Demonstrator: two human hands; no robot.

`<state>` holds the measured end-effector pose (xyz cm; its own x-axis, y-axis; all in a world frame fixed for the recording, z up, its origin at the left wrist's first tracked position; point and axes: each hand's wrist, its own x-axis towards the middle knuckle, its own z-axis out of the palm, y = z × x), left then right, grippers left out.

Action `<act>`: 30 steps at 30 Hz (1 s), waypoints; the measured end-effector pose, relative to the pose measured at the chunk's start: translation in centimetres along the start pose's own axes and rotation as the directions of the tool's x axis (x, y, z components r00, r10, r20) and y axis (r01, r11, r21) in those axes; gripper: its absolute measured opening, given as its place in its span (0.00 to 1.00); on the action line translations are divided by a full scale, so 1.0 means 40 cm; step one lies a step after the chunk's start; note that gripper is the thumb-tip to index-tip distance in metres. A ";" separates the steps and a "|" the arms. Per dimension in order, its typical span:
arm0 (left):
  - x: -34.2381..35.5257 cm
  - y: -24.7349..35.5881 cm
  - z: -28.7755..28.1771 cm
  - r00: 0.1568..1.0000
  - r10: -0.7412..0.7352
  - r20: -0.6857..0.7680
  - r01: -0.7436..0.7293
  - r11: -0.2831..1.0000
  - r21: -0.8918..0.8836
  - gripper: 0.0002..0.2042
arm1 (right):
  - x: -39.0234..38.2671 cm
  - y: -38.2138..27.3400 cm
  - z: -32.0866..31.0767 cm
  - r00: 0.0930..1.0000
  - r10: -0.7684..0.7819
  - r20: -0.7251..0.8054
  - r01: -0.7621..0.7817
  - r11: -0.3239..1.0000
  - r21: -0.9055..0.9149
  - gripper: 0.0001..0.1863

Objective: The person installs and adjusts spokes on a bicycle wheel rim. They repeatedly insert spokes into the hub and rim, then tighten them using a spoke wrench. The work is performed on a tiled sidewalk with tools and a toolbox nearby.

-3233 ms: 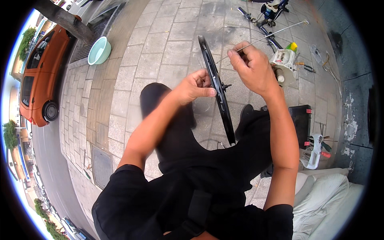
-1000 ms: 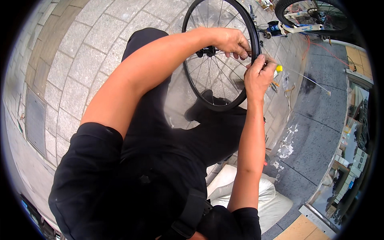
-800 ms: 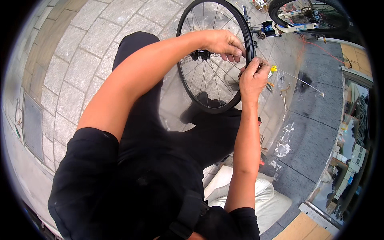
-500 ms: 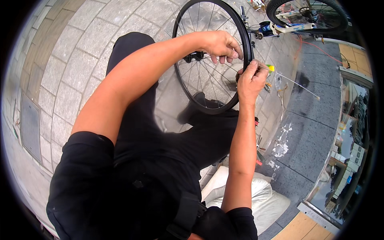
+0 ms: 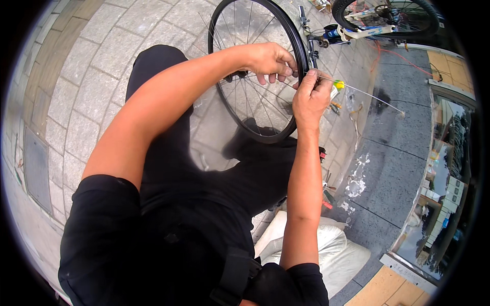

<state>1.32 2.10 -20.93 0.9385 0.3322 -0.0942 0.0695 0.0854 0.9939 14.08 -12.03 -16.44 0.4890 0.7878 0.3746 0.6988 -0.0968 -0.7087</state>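
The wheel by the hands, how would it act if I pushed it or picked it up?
Stood on edge and pushed, the wheel would probably roll, as its rim is round. It is likely light for its size, being mostly open space between thin spokes. It should feel stiff, since the rim shows no visible sag.

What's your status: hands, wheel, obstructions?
Left hand at inner side of wheel rim. Right hand at outer side, pinching thin rod. Left forearm crossing wheel, partly hiding hub.
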 end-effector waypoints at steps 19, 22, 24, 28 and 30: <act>0.001 -0.022 -0.008 0.996 0.057 -0.067 -0.060 0.997 -0.046 0.13 | 0.020 -0.011 0.010 0.999 -0.006 0.034 0.004 0.999 0.050 0.10; -0.001 -0.029 -0.008 0.994 0.079 -0.070 -0.083 0.995 -0.064 0.12 | 0.028 -0.013 0.009 0.999 -0.007 0.045 0.005 0.999 0.037 0.10; 0.001 -0.030 -0.008 0.994 0.080 -0.077 -0.086 0.993 -0.077 0.12 | 0.032 -0.010 0.010 0.999 -0.022 0.041 0.020 0.999 0.037 0.10; 0.007 -0.031 -0.013 0.992 0.088 -0.095 -0.094 0.994 -0.060 0.12 | 0.037 -0.011 0.016 0.999 -0.020 0.048 0.018 0.999 0.041 0.10; 0.006 -0.031 -0.015 0.991 0.086 -0.102 -0.094 0.993 -0.068 0.12 | 0.040 -0.019 0.018 0.998 -0.004 0.056 0.002 1.000 0.030 0.10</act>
<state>1.26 2.66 -22.23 0.9017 0.4322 -0.0132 -0.0419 0.1177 0.9922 13.94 -10.25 -15.73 0.4561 0.8212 0.3430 0.6842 -0.0771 -0.7253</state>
